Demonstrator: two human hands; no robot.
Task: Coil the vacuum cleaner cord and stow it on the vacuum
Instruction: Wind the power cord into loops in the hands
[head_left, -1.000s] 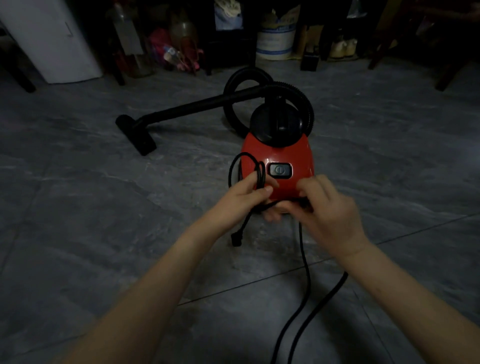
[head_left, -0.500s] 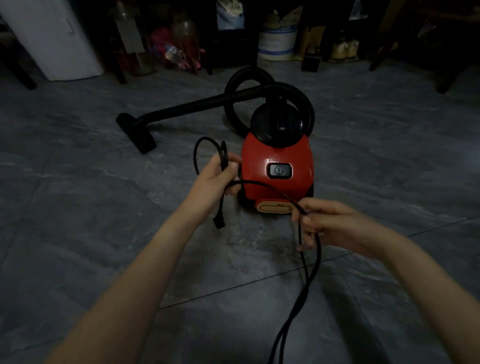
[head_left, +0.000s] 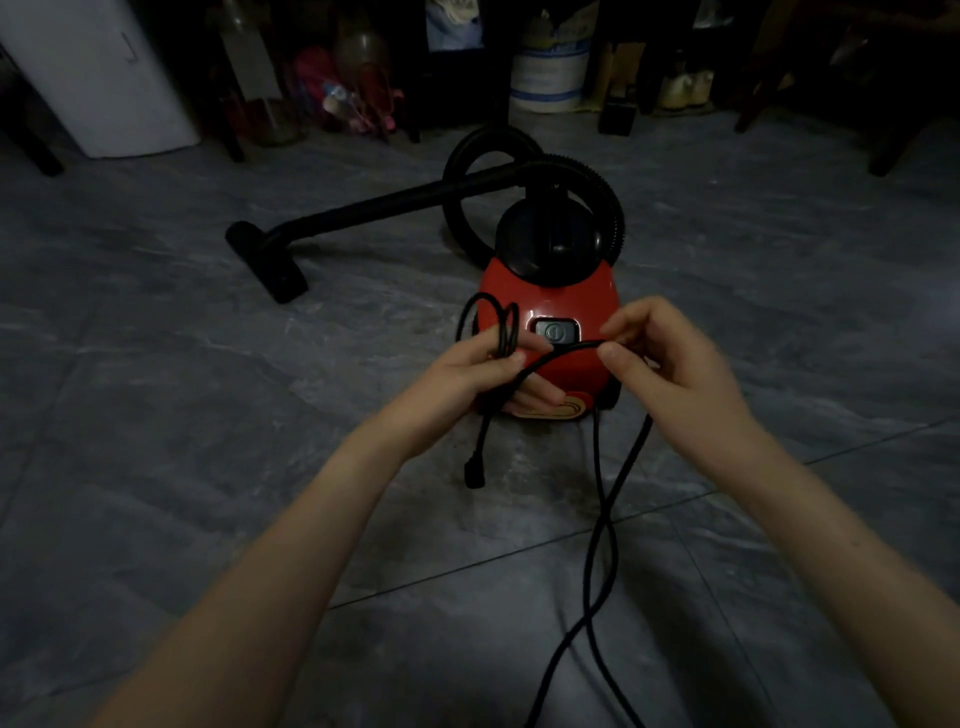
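Cord (head_left: 550, 358), black, limp and judged light, is gathered in small loops in the closed left hand (head_left: 467, 379) and pinched at three o'clock by the right hand (head_left: 670, 374), before the red vacuum (head_left: 587, 296), slack trailing on the floor (head_left: 156, 415).

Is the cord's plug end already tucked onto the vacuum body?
No: the plug hangs free below the left hand, in front of the red vacuum, above the floor.
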